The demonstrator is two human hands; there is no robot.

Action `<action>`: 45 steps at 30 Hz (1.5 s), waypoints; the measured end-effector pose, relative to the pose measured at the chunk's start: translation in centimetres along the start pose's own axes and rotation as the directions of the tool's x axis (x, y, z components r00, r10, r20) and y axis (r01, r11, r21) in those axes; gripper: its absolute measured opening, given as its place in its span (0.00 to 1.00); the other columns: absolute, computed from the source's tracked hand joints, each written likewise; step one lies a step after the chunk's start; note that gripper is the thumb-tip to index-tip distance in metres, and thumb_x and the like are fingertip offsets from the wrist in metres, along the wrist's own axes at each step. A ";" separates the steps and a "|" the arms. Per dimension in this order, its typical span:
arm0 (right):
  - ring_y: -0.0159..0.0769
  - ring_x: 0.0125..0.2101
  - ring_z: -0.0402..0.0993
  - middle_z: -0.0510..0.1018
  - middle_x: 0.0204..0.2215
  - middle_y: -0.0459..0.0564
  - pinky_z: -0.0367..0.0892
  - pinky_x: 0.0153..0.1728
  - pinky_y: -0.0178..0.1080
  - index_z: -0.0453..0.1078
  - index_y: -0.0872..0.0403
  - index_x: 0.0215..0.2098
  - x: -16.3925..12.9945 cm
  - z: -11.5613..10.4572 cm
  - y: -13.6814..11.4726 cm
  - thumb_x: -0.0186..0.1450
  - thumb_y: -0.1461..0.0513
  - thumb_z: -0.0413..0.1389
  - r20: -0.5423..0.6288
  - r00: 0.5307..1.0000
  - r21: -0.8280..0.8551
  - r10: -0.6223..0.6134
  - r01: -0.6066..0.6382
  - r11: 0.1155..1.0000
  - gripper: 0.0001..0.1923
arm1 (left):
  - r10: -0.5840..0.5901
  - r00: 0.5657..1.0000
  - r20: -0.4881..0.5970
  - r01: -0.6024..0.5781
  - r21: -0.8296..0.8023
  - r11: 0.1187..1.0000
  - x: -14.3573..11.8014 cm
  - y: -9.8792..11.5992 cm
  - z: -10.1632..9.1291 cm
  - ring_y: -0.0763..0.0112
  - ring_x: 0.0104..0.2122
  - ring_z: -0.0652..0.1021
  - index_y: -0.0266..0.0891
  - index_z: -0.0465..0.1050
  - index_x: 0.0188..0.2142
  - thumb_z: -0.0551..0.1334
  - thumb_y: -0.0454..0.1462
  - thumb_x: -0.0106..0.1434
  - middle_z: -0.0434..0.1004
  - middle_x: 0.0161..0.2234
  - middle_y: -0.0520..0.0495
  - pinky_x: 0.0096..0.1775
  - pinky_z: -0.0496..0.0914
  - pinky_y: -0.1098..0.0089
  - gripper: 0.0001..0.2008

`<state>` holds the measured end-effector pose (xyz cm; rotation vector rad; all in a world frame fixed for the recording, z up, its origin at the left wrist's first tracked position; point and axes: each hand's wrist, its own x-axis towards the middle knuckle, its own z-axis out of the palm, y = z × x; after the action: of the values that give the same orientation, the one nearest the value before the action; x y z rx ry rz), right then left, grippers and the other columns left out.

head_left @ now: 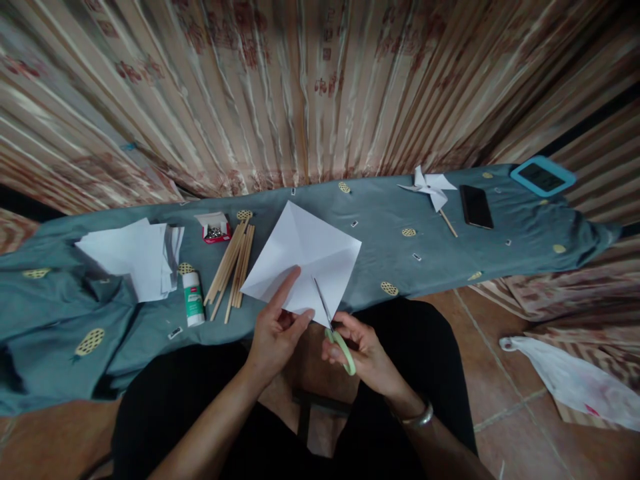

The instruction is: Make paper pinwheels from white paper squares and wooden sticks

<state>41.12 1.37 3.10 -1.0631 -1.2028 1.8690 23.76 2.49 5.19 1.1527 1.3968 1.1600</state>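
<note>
- Left hand (275, 330): fingers closed in a pinch on the near corner of the white paper square (305, 257), forefinger stretched up across the sheet, thumb beneath
- White paper square: creased along its diagonals, held tilted over the near edge of the table, one corner pointing toward the person
- Right hand (363, 353): fingers curled through and around the green handles of the scissors (333, 327), gripping them; a metal bangle (417, 419) on the wrist
- Scissors: blades reach up into the sheet from its near corner, along a crease; whether the blades are parted cannot be told
- Table (450, 233): covered in a grey-blue cloth with small yellow motifs
- Wooden sticks (233, 263): a loose bundle, just left of the held sheet
- Glue stick (193, 300): lying on the cloth, left of the sticks
- Small red box (215, 229): open, holding small metal pieces, beyond the sticks
- Stack of white paper (137, 257): far left of the table
- Paper pinwheel (430, 187): on a stick, to the right, beside a dark phone (476, 207)
- Blue-framed device (543, 177): at the table's far right end
</note>
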 end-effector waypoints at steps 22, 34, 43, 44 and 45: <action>0.27 0.20 0.69 0.74 0.19 0.40 0.65 0.23 0.30 0.69 0.54 0.46 0.0 -0.2 -0.4 0.57 0.55 0.66 -0.007 1.000 -0.017 0.008 -0.008 1.000 0.22 | 0.070 0.998 -0.001 -0.070 0.027 0.997 0.0 0.0 0.3 0.65 0.38 0.79 0.40 0.68 0.59 0.67 0.41 0.55 0.74 0.55 0.39 0.34 0.75 0.71 0.31; 0.26 0.20 0.68 0.73 0.19 0.40 0.65 0.23 0.30 0.70 0.54 0.44 -0.1 -0.1 -0.3 0.57 0.54 0.66 -0.022 1.000 0.007 0.012 -0.012 1.000 0.21 | 0.046 0.999 0.010 -0.047 0.046 0.998 -0.1 -0.1 0.3 0.66 0.42 0.79 0.39 0.67 0.59 0.66 0.41 0.56 0.74 0.55 0.40 0.38 0.74 0.73 0.32; 0.27 0.20 0.68 0.73 0.20 0.41 0.65 0.23 0.30 0.69 0.54 0.45 0.0 -0.1 -0.3 0.58 0.51 0.64 0.012 1.000 -0.005 0.020 -0.020 1.000 0.22 | 0.000 1.000 0.010 0.000 0.043 0.999 -0.2 0.2 0.4 0.69 0.36 0.79 0.40 0.66 0.60 0.66 0.40 0.55 0.74 0.56 0.42 0.33 0.74 0.73 0.32; 0.27 0.21 0.69 0.74 0.21 0.41 0.65 0.24 0.31 0.68 0.53 0.46 0.0 -0.1 -0.3 0.58 0.51 0.64 0.031 0.999 -0.007 0.018 -0.018 1.000 0.23 | -0.004 1.000 0.012 0.004 0.039 0.999 -0.2 0.1 0.4 0.70 0.34 0.79 0.40 0.66 0.60 0.66 0.41 0.55 0.75 0.55 0.42 0.32 0.74 0.73 0.32; 0.28 0.23 0.70 0.74 0.23 0.42 0.66 0.25 0.31 0.68 0.53 0.46 -0.1 -0.1 -0.3 0.58 0.50 0.63 0.051 0.999 -0.016 0.017 -0.016 1.000 0.23 | -0.006 1.000 0.010 0.006 0.034 0.999 -0.1 0.1 0.3 0.69 0.34 0.79 0.40 0.66 0.60 0.67 0.41 0.55 0.76 0.54 0.42 0.31 0.74 0.73 0.33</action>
<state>41.27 1.40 3.39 -1.0422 -1.2426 1.9129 24.11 2.38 5.27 1.1761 1.4158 1.1289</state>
